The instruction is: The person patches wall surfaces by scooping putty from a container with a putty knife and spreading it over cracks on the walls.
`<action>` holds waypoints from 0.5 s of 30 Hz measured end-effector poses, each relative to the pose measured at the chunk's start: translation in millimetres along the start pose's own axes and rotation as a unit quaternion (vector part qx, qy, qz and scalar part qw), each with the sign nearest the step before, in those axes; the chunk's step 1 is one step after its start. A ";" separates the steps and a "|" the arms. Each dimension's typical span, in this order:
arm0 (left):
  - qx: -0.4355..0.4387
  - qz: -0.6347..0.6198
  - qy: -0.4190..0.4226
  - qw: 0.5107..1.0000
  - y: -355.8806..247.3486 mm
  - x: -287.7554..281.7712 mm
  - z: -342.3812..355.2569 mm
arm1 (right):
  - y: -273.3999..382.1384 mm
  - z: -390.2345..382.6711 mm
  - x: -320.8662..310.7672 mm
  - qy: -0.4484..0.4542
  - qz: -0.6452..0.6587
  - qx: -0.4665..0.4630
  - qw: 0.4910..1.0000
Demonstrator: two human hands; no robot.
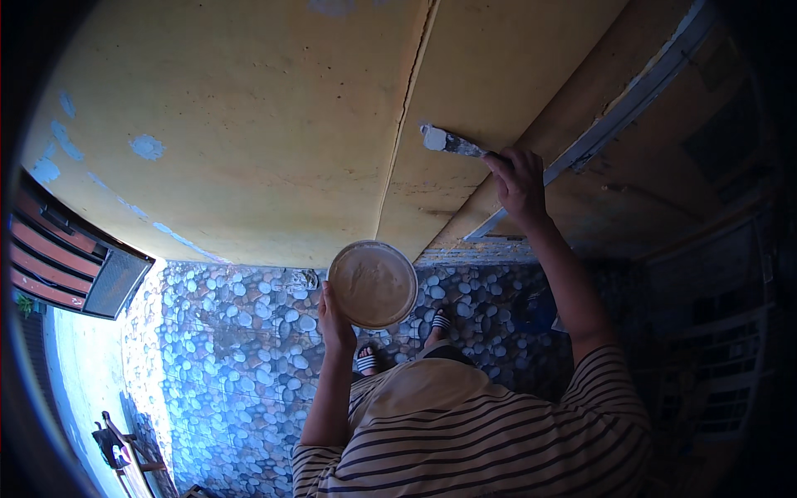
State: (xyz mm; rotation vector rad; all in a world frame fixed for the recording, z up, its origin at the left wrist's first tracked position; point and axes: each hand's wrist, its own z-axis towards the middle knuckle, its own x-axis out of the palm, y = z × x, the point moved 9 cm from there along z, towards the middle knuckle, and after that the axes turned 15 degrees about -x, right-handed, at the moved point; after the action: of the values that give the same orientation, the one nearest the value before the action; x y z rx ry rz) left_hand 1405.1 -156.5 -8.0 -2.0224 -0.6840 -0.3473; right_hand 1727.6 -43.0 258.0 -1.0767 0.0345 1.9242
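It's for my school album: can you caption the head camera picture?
Left hand holding a round container, right hand gripping a white-smeared scraper, near a cracked yellow wall.

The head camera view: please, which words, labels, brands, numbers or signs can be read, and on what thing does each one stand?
None can be read.
The round container in the left hand and the scraper in the right hand show no legible text.
The far right is too dark to tell.
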 end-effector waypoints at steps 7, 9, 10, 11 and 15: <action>-0.004 -0.025 0.005 1.000 1.8 -0.1 5.2 | 10.2 2.8 -10.5 -0.014 0.012 -0.005 1.000; -0.005 -0.016 0.007 1.000 1.8 3.5 4.8 | 11.1 5.9 -9.4 -0.019 0.009 -0.003 1.000; -0.004 -0.011 0.006 1.000 0.7 4.1 4.7 | 8.5 6.9 -6.3 -0.010 -0.003 0.008 1.000; -0.004 -0.010 0.006 1.000 0.1 3.7 5.2 | 6.4 6.6 -3.8 -0.001 -0.014 0.018 1.000; -0.008 -0.004 0.000 1.000 -0.2 2.7 5.7 | 1.7 -7.3 -4.5 -0.001 0.002 0.015 1.000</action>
State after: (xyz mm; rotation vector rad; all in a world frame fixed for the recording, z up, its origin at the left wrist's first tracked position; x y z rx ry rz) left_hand 1407.0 -150.7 -9.4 -2.0348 -0.6919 -0.3579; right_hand 1732.3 -50.1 255.9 -1.0568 0.0641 1.9231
